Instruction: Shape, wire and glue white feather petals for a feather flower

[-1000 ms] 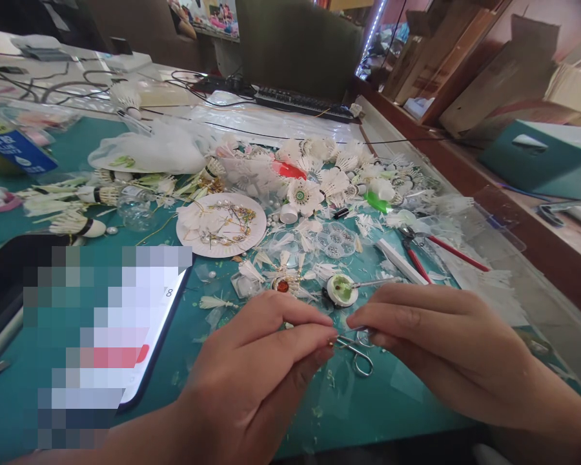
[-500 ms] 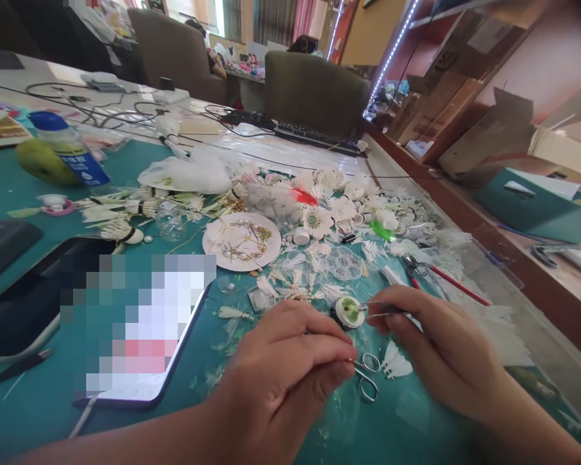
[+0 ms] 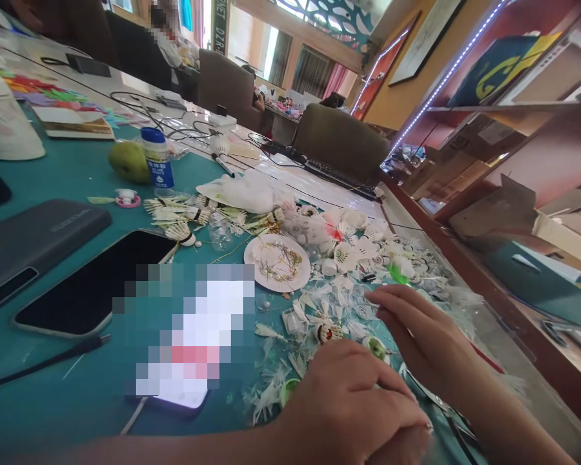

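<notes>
My left hand (image 3: 363, 403) is closed at the lower middle, fingertips pinched together; what they hold, if anything, is hidden. Above and right of it, my right hand (image 3: 421, 329) has its fingers stretched out over the litter, with no tool visible in them. Between the hands sits a small round white cup (image 3: 375, 347) with green paste inside. A shuttlecock piece (image 3: 328, 332) with a red centre lies just beyond my left hand. Partly under my right wrist rests a metal tool (image 3: 433, 397), its kind unclear. A green-rimmed round piece (image 3: 289, 391) shows beside my left hand.
A paper plate (image 3: 252, 268) holds thin wired stems. Behind it pile shuttlecocks (image 3: 356, 255) and feathers. Left are a lit phone (image 3: 193, 395), a dark phone (image 3: 97, 284), a power bank (image 3: 48, 236), a glue bottle (image 3: 159, 161) and a green fruit (image 3: 127, 161).
The view has swung left and up. My right hand has lifted and its fingers have straightened; the tweezers it held no longer show in it. My left hand stays pinched, now hiding the scissors' former spot.
</notes>
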Demonstrator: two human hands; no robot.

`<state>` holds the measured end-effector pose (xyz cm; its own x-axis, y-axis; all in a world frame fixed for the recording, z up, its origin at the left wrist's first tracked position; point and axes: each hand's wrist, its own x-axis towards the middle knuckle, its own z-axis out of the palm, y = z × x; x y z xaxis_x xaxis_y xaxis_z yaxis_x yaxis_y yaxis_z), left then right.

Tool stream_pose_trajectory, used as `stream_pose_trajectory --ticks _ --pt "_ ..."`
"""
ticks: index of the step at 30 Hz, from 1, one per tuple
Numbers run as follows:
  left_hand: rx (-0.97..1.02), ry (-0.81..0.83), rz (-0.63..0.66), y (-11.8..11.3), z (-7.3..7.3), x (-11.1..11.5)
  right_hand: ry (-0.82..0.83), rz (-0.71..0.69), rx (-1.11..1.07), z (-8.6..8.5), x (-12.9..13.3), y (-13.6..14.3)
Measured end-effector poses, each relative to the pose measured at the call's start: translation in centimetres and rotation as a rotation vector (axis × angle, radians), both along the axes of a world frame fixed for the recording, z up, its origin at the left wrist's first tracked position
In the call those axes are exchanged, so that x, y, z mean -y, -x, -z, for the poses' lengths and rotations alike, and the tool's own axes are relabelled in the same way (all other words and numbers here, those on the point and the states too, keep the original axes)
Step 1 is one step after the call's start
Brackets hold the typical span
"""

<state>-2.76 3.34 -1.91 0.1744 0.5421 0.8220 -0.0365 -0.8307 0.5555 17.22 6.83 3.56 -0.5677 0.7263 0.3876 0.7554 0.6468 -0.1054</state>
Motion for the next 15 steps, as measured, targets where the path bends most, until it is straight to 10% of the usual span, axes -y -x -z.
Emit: stream_pose_trajectory --ticks 9,15 --pt "0.108 -0.114 0.014 -0.3 0.1 0.2 0.123 -0.051 0.236 2.3 -9.7 4.3" --pt "0.101 -0.097 0.158 -2.5 2.8 -0.6 0.204 -0.029 0.379 3.4 -11.5 5.7"
